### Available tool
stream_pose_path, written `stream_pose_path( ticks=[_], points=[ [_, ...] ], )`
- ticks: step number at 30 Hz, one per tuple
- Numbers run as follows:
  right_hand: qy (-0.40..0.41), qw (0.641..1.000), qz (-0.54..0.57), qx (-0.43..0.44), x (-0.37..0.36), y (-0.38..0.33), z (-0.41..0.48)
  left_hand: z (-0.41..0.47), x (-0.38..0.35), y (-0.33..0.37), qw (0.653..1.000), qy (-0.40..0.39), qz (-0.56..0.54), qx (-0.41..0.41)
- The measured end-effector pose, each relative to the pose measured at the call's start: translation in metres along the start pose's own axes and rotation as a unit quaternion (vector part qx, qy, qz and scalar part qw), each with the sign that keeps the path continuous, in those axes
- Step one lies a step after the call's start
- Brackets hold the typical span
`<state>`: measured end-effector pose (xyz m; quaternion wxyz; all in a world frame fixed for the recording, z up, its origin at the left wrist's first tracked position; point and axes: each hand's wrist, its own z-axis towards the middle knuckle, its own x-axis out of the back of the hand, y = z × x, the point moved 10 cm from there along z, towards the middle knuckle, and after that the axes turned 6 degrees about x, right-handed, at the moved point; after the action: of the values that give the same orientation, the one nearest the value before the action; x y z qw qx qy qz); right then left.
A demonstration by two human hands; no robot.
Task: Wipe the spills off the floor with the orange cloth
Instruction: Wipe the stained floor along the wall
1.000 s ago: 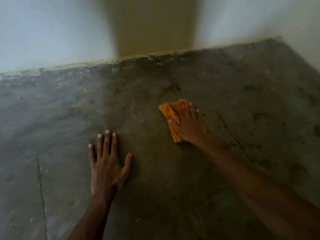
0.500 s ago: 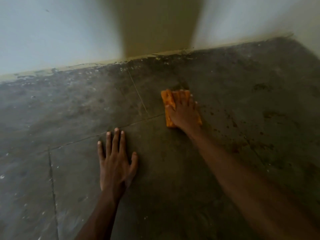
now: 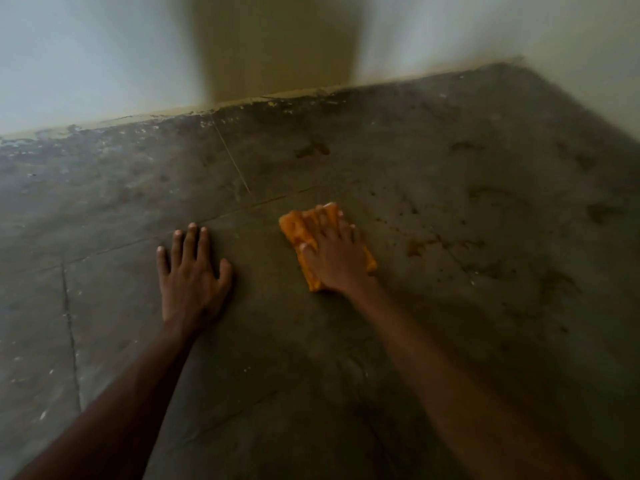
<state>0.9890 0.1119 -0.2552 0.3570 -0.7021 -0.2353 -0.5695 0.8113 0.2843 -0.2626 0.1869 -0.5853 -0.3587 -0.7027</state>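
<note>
The folded orange cloth [image 3: 300,233] lies flat on the grey concrete floor [image 3: 311,358] near the middle of the view. My right hand [image 3: 337,256] presses down on top of it, fingers spread over the cloth and pointing away from me. To its left my left hand [image 3: 192,275] rests palm-down on the bare floor with fingers apart, holding nothing. Brown spill stains [image 3: 419,245] and small dark specks mark the floor just right of the cloth. A darker smear [image 3: 313,148] sits farther away near the wall.
A pale wall [image 3: 104,57] meets the floor along a chipped yellowish skirting line [image 3: 242,103] at the back. A second wall [image 3: 595,46] closes the corner on the right. Thin joint lines [image 3: 69,323] cross the floor on the left. More dark stains [image 3: 602,213] lie at far right.
My right hand has drawn the orange cloth back toward me across the floor, after pushing it away toward the wall half a second ago. My left hand stays planted.
</note>
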Motion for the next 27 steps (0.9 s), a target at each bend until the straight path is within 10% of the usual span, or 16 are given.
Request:
stream_pose_path(
  ticks=[4,9,13,16,22,27],
  points=[
    [0.01,0.992,0.001,0.128,-0.02,-0.009,-0.174,-0.012,0.015,0.035,0.998,0.013,-0.004,-0.053],
    [0.049,0.989,-0.013,-0.141,0.022,0.174,-0.143,-0.017,-0.01,0.169,0.966,-0.038,0.004,-0.256],
    [0.068,0.993,-0.024,-0.096,0.011,0.153,-0.164,-0.023,-0.07,0.238,0.975,-0.151,-0.04,-0.16],
    [0.083,0.995,-0.046,-0.014,0.002,0.153,-0.265,-0.048,-0.081,0.249,0.983,-0.097,0.0,-0.158],
    [0.091,0.968,-0.007,-0.236,0.039,0.25,-0.16,-0.05,-0.077,0.251,0.985,-0.05,0.021,-0.163],
    [-0.02,0.978,-0.068,0.197,-0.001,0.13,-0.199,-0.049,-0.075,0.251,0.986,-0.061,0.022,-0.156]
  ],
)
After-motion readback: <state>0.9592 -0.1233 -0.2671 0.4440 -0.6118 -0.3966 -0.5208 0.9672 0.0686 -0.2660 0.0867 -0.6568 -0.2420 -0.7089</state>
